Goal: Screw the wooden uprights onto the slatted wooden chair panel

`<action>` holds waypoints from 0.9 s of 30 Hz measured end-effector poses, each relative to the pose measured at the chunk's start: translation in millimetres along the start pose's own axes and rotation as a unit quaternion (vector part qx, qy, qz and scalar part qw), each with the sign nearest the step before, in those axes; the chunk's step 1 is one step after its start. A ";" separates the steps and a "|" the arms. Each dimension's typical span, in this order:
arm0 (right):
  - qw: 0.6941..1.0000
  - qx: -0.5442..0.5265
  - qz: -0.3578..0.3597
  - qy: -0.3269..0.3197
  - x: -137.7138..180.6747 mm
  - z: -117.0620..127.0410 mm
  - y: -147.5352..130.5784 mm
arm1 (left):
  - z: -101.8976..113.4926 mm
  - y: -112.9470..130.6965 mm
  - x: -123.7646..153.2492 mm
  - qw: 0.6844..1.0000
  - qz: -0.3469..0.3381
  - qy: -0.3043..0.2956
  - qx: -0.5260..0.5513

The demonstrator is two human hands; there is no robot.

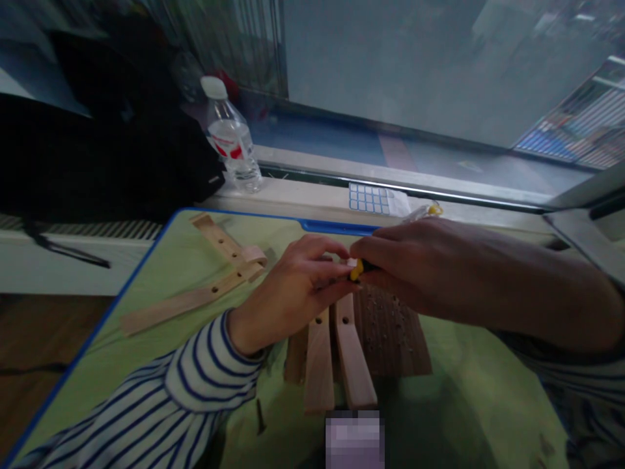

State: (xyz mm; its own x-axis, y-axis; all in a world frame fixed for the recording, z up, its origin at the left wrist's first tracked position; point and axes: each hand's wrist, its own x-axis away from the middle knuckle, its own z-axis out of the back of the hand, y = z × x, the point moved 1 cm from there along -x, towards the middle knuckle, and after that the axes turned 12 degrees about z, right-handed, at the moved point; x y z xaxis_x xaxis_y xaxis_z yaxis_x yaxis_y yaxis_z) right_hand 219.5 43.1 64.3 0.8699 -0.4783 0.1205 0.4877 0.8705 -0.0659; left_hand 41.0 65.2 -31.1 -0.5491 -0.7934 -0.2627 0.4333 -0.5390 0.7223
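Observation:
My right hand [415, 267] is closed around a small black-and-yellow tool [358, 268], most of it hidden by the fingers. My left hand [307, 277] meets it from the other side, its fingertips pinched together at the yellow end; what they hold is hidden. Directly below both hands, two pale wooden pieces with drilled holes, a left one [319, 371] and a right one [356, 371], lie side by side on a brown board [398, 342] pitted with small holes. Their far ends disappear under my fingers.
More drilled wooden pieces [193, 296], joined at an angle, lie left on the green table [469, 365]. A dark screw [260, 417] rests near the front. Behind, the sill [303, 202] carries a water bottle [232, 140], a blue-grid sheet [370, 198] and a black bag [97, 163].

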 end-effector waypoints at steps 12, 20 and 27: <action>0.999 0.037 -0.017 0.022 -1.8 -2.5 -9.2 | 4.7 -0.8 -0.5 0.999 -0.037 -0.038 0.009; 0.998 0.047 -0.038 0.010 -4.1 2.2 -8.0 | 0.9 -1.0 1.2 0.998 -0.024 0.028 -0.046; 0.999 -0.034 -0.029 0.011 -1.0 8.2 -5.7 | -1.0 -3.3 1.5 0.999 -0.022 0.016 -0.027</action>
State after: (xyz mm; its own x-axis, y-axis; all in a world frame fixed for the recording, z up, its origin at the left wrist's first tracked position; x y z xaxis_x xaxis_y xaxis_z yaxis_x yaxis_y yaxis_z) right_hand 215.3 39.6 72.7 0.8411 -0.5308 0.1039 0.5405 0.8318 -0.1263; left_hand 39.4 65.5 -34.5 -0.5453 -0.7770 -0.3145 0.4477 -0.5872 0.6744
